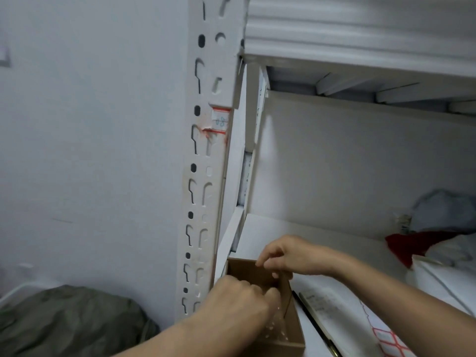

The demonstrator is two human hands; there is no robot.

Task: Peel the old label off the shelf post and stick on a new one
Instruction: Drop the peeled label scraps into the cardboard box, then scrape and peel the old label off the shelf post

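A white steel shelf post (203, 155), punched with keyhole slots and round holes, stands against a pale grey wall (90, 124). Roughly halfway up the post sits the old label (219, 121), a small white sticker with red border lines and blue handwriting. Its lower left corner is torn and crumpled, and bare paper residue shows beside it.

To the right of the post, a white shelf board (283, 231) carries the things. Above it runs the ribbed underside of an upper shelf (360, 65). At the shelf's front left corner, just beside the post, sits an open brown cardboard box (243, 269). The left hand (239, 302) reaches into the box with its fingers curled down inside. Whether they hold anything cannot be told. The right hand (286, 256) hangs over the box's far rim with its fingers (264, 262) bent and drawn close together. The blur hides whether they pinch something.

Right of the box lies a dark pen (316, 328) along the edge of a printed paper sheet (332, 302). Farther right, at the lower edge, is a sheet of red-bordered labels (389, 341). At the back right of the shelf lie a red cloth (412, 243) and a pale grey bundle (443, 210). Low on the left, against the wall, rests an olive-green bag (64, 320).
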